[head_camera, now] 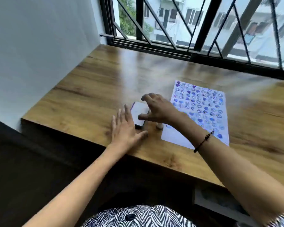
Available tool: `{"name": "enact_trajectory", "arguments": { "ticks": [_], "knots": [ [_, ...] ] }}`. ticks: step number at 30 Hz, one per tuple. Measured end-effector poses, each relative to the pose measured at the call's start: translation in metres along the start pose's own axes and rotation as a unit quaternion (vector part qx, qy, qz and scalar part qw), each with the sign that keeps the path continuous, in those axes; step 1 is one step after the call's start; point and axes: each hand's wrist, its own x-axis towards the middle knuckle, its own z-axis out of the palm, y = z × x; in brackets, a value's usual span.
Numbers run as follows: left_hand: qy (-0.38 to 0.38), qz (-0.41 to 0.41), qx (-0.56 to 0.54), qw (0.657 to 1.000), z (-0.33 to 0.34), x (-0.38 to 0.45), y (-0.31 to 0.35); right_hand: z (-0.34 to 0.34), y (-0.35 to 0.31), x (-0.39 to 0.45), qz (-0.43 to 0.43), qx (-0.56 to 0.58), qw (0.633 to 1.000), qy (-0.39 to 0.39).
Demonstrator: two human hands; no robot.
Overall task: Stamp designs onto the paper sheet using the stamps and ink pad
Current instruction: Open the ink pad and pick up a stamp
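A white paper sheet [203,102] lies on the wooden table, covered with rows of blue and purple stamped hearts and smiley faces. Left of it sits the ink pad [138,112], a flat case with a pale lid and dark edges. My left hand [125,128] lies flat on the table, fingers spread, touching the pad's left side. My right hand [156,108] hovers over the pad's right edge with fingers curled apart and nothing in it. A small white stamp [159,126] stands upright below my right wrist, at the sheet's left edge.
The wooden table [88,95] meets a white wall on the left and a window with black bars [195,30] at the back. The table's front edge runs just behind my left wrist. The view is motion-blurred.
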Motion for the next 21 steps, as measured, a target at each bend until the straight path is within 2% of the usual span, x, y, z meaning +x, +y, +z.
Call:
{"name": "enact_trajectory", "arguments": {
  "ticks": [2, 4, 8, 12, 16, 18, 19, 21],
  "knots": [
    [0.033, -0.040, -0.025, 0.998, 0.002, -0.003, 0.004, 0.011, -0.009, 0.008, -0.002, -0.024, 0.998, -0.052],
    [0.078, -0.041, -0.028, 0.996, 0.004, -0.004, 0.010, 0.022, -0.014, 0.011, -0.007, -0.038, 0.997, -0.071],
    [0.111, -0.025, -0.064, 0.991, 0.002, 0.003, 0.003, 0.026, -0.016, 0.021, -0.017, -0.033, 0.998, -0.041],
    [0.100, -0.006, -0.086, 0.991, 0.000, 0.010, -0.008, 0.027, -0.018, 0.032, -0.015, -0.041, 0.999, -0.022],
    [0.074, 0.007, -0.107, 0.991, -0.008, 0.018, -0.021, 0.010, -0.022, 0.044, -0.001, -0.040, 0.998, -0.056],
    [0.059, 0.018, -0.108, 0.992, -0.014, 0.021, -0.030, -0.007, -0.019, 0.054, 0.003, 0.012, 0.996, -0.087],
    [0.049, 0.023, -0.106, 0.993, -0.017, 0.022, -0.035, -0.016, -0.015, 0.059, 0.017, 0.078, 0.991, -0.106],
    [0.031, 0.029, -0.100, 0.994, -0.022, 0.026, -0.043, -0.033, -0.003, 0.069, 0.080, 0.259, 0.952, -0.140]
  ]
}}
